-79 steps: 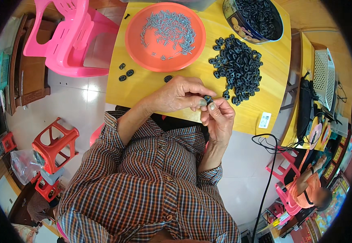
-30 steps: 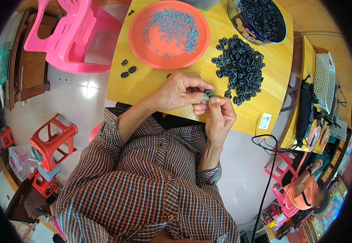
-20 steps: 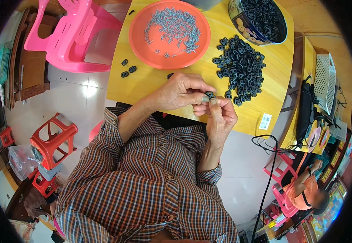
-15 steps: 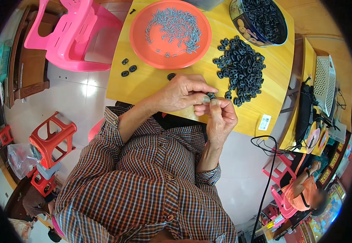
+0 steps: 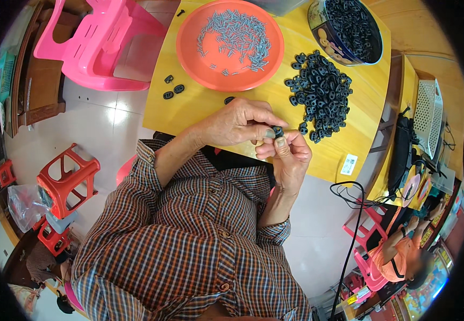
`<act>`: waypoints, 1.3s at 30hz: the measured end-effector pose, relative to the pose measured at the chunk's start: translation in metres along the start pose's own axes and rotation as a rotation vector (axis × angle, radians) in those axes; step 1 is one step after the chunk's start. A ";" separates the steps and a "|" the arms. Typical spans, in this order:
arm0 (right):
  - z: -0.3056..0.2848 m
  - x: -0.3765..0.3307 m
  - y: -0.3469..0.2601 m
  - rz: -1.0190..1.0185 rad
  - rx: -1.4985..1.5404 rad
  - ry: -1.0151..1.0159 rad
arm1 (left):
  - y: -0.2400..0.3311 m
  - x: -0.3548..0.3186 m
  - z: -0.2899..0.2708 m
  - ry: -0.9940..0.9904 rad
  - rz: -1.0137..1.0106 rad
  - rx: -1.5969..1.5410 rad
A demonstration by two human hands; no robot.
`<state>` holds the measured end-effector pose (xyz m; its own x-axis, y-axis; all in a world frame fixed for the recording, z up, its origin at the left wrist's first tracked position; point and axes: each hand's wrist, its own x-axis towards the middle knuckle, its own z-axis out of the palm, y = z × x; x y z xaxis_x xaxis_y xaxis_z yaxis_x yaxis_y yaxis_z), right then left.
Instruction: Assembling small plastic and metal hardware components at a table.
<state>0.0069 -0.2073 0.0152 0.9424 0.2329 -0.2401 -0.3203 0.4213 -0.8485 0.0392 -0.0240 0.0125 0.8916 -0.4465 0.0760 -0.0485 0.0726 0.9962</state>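
Over the near edge of the yellow table (image 5: 205, 120), my left hand (image 5: 242, 124) and my right hand (image 5: 290, 156) meet at the fingertips. Pinched between them is a small black two-holed plastic piece (image 5: 278, 130), partly covered by my fingers. The left thumb and forefinger hold its left side; the right thumb and fingers touch it from below. A heap of similar black pieces (image 5: 320, 93) lies to the right. Beyond my hands sits an orange-red plate (image 5: 189, 64) with many small grey screws (image 5: 234, 35). Another black piece (image 5: 229, 100) peeks out behind my left hand.
A round tin (image 5: 323, 40) full of black pieces stands at the far right. Several loose pieces (image 5: 174, 91) and a black screw (image 5: 180, 13) lie at left. A white label (image 5: 349, 164) sticks near the right edge. A pink chair (image 5: 95, 48) adjoins the table; a seated person (image 5: 395, 257) is at lower right.
The view has shifted slightly. My right thumb has drawn back a little from the black piece, and more of it shows. Both hands stay at about the same place.
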 end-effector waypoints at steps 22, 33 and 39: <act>0.001 0.000 -0.001 0.012 0.026 0.046 | -0.007 -0.001 0.004 0.017 0.016 -0.046; -0.005 0.000 0.005 0.051 0.009 0.033 | -0.011 -0.001 0.001 -0.051 0.041 -0.010; -0.001 0.000 0.001 0.109 0.003 0.042 | -0.006 -0.001 0.002 -0.034 -0.019 -0.089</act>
<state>0.0062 -0.2078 0.0139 0.9052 0.2403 -0.3505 -0.4212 0.3979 -0.8150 0.0379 -0.0258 0.0064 0.8760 -0.4785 0.0602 0.0095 0.1419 0.9898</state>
